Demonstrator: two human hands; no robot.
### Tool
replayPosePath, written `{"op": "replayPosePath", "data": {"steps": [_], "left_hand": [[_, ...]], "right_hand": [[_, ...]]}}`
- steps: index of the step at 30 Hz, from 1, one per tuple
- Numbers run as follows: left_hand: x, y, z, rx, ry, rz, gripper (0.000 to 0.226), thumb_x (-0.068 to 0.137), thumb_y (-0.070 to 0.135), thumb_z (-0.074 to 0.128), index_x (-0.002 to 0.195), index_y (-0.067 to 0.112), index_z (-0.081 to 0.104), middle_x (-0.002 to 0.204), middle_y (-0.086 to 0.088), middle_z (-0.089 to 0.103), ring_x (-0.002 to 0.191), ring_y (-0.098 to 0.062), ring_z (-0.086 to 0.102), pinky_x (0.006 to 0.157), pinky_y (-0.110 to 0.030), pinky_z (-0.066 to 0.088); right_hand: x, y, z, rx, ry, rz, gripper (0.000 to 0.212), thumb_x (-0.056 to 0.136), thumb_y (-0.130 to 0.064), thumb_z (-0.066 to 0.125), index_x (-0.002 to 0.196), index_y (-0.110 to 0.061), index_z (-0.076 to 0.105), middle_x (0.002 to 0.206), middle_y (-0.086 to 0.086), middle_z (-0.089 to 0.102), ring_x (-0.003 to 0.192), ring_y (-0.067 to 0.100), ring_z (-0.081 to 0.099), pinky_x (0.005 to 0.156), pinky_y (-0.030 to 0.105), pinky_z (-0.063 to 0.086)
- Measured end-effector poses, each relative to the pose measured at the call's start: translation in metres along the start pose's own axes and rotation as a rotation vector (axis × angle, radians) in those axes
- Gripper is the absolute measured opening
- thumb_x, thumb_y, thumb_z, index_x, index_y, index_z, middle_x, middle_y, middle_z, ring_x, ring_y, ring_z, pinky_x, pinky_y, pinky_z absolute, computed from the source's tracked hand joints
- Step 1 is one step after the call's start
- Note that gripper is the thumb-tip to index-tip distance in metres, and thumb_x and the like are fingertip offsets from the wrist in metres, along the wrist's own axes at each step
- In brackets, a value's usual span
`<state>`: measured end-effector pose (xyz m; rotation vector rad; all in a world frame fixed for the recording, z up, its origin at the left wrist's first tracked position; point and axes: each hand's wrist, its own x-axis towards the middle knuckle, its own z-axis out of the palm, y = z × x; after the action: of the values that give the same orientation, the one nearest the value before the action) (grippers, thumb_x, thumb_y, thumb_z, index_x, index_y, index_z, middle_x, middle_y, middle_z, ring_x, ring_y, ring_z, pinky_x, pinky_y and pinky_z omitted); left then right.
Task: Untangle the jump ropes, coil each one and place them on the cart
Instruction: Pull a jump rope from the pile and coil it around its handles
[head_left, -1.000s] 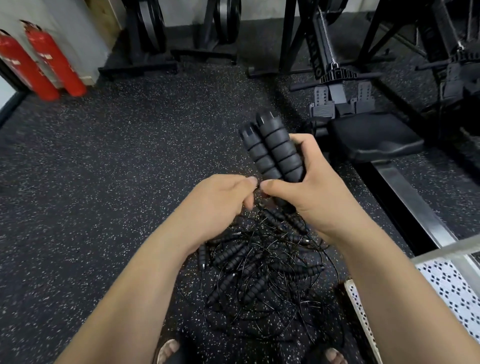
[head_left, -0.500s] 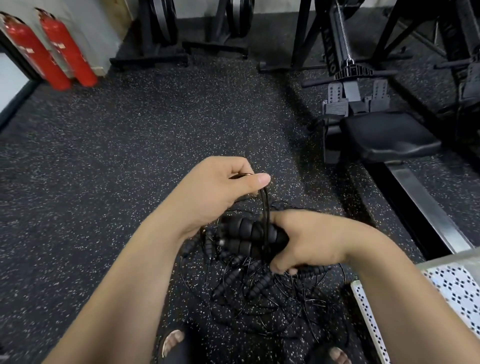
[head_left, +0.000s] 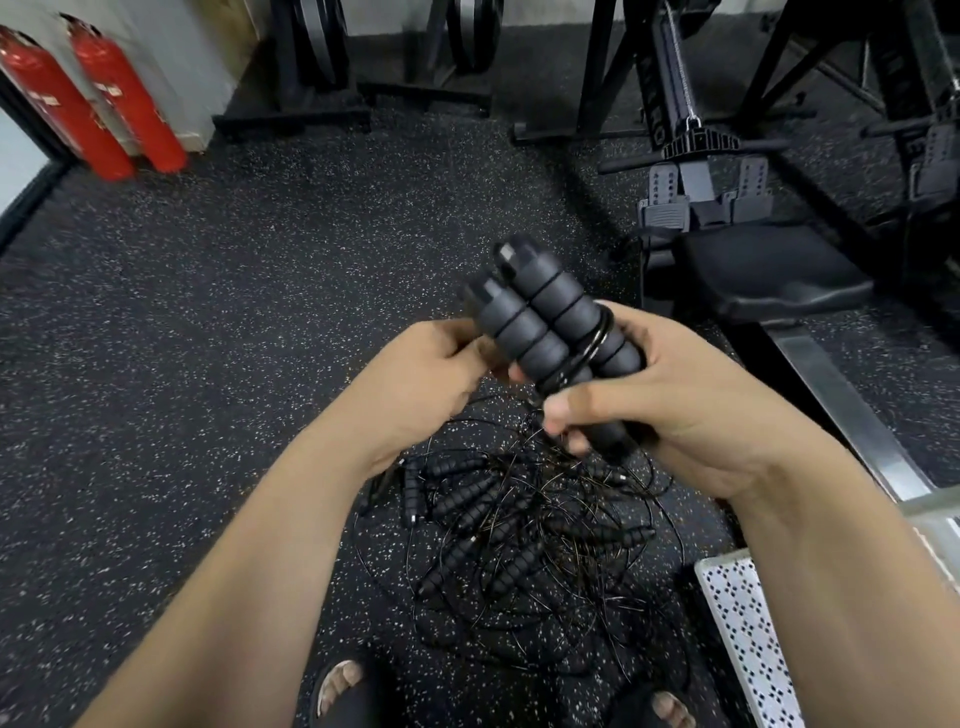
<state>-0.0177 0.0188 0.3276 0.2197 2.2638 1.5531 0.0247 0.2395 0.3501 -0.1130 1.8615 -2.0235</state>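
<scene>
Red fire extinguishers (head_left: 98, 104), labels unreadable. My left hand (head_left: 426, 374) curls, blurred; what it pinches I cannot tell. Tangled black jump ropes (head_left: 519, 545) lie on the floor. My right hand (head_left: 691, 410) grips two black ribbed foam handles (head_left: 545, 322), thin black cord (head_left: 597, 345) wound round: coiling, I judge. Next, finish wrapping, reach the white perforated cart (head_left: 748, 629)

Two black ribbed foam jump-rope handles (head_left: 540, 322) sit side by side in the right hand (head_left: 691, 395). Their butt ends tilt up and away from the grip, and thin black cord (head_left: 597, 340) is looped around them at the fingertips. Directly below the grip the other ropes (head_left: 519, 540) lie in a tangled heap. The perforated white cart (head_left: 743, 623) sits below-right.
</scene>
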Motion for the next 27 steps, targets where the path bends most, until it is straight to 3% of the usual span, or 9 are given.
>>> {"op": "replayPosePath", "data": {"steps": [2, 5, 6, 8, 10, 13, 18, 23, 27], "left_hand": [[0.002, 0.0, 0.005, 0.049, -0.007, 0.0, 0.037, 0.104, 0.053, 0.06, 0.089, 0.021, 0.071, 0.062, 0.007, 0.038, 0.057, -0.016, 0.032, 0.061, -0.036, 0.025], [0.002, -0.001, 0.008, 0.238, -0.006, 0.002, 0.04, 0.108, 0.053, 0.054, 0.086, 0.022, 0.068, 0.066, -0.001, 0.043, 0.062, -0.016, 0.038, 0.067, -0.036, 0.035], [0.001, 0.0, 0.009, 0.286, -0.019, -0.005, 0.039, 0.108, 0.052, 0.054, 0.086, 0.024, 0.07, 0.063, 0.001, 0.043, 0.059, -0.016, 0.038, 0.065, -0.035, 0.035], [-0.001, 0.004, 0.01, 0.33, -0.031, -0.028, 0.038, 0.108, 0.051, 0.055, 0.085, 0.025, 0.071, 0.055, 0.009, 0.042, 0.051, -0.013, 0.035, 0.06, -0.031, 0.033], [-0.003, 0.006, 0.01, 0.341, -0.037, -0.021, 0.035, 0.107, 0.049, 0.058, 0.085, 0.025, 0.072, 0.05, 0.013, 0.043, 0.046, -0.01, 0.035, 0.056, -0.03, 0.032], [-0.004, 0.006, 0.006, 0.322, -0.01, 0.007, 0.033, 0.104, 0.046, 0.065, 0.082, 0.023, 0.073, 0.049, 0.014, 0.045, 0.046, -0.008, 0.035, 0.056, -0.03, 0.032], [-0.004, 0.003, -0.003, 0.261, 0.074, 0.078, 0.032, 0.089, 0.049, 0.083, 0.081, 0.021, 0.073, 0.063, 0.008, 0.058, 0.06, -0.008, 0.047, 0.065, -0.032, 0.037], [-0.004, 0.001, -0.011, 0.051, 0.027, 0.154, 0.038, 0.073, 0.049, 0.089, 0.082, 0.014, 0.074, 0.066, 0.002, 0.051, 0.064, -0.013, 0.041, 0.067, -0.03, 0.033], [-0.004, 0.005, -0.016, -0.176, -0.013, 0.13, 0.031, 0.079, 0.042, 0.081, 0.083, 0.013, 0.072, 0.066, 0.004, 0.056, 0.053, -0.006, 0.043, 0.052, -0.019, 0.037]], "right_hand": [[0.006, 0.005, -0.002, -0.006, 0.162, -0.026, 0.047, 0.08, 0.014, 0.082, 0.122, 0.002, 0.063, 0.109, 0.03, 0.075, 0.078, 0.029, 0.074, 0.063, 0.036, 0.058], [0.013, 0.014, -0.007, -0.155, 0.378, -0.033, 0.049, 0.072, -0.001, 0.091, 0.109, -0.007, 0.059, 0.088, 0.015, 0.075, 0.076, 0.041, 0.075, 0.065, 0.051, 0.064], [0.014, 0.017, -0.008, -0.242, 0.432, -0.015, 0.051, 0.07, -0.007, 0.091, 0.106, -0.01, 0.057, 0.086, 0.012, 0.075, 0.074, 0.036, 0.076, 0.067, 0.057, 0.065], [0.017, 0.023, -0.01, -0.447, 0.511, 0.04, 0.051, 0.071, -0.014, 0.091, 0.105, -0.015, 0.054, 0.087, 0.006, 0.073, 0.066, 0.018, 0.071, 0.069, 0.049, 0.065], [0.018, 0.026, -0.01, -0.629, 0.529, 0.107, 0.048, 0.073, -0.018, 0.089, 0.102, -0.022, 0.051, 0.088, 0.001, 0.071, 0.068, 0.016, 0.069, 0.065, 0.04, 0.058], [0.021, 0.032, -0.01, -0.692, 0.389, 0.236, 0.048, 0.068, -0.011, 0.086, 0.098, -0.024, 0.05, 0.085, 0.007, 0.073, 0.063, 0.029, 0.072, 0.059, 0.045, 0.059], [0.015, 0.029, -0.002, -0.659, -0.059, 0.358, 0.05, 0.074, 0.009, 0.084, 0.107, -0.014, 0.055, 0.082, 0.01, 0.076, 0.057, 0.019, 0.068, 0.053, 0.03, 0.055], [0.001, 0.011, -0.001, -0.398, -0.382, 0.348, 0.057, 0.083, 0.015, 0.082, 0.129, 0.0, 0.053, 0.102, 0.019, 0.079, 0.076, 0.021, 0.073, 0.067, 0.032, 0.06], [-0.007, 0.003, -0.005, -0.129, -0.499, 0.234, 0.056, 0.086, 0.023, 0.074, 0.134, 0.007, 0.05, 0.116, 0.017, 0.078, 0.082, 0.021, 0.076, 0.068, 0.03, 0.061]]}}
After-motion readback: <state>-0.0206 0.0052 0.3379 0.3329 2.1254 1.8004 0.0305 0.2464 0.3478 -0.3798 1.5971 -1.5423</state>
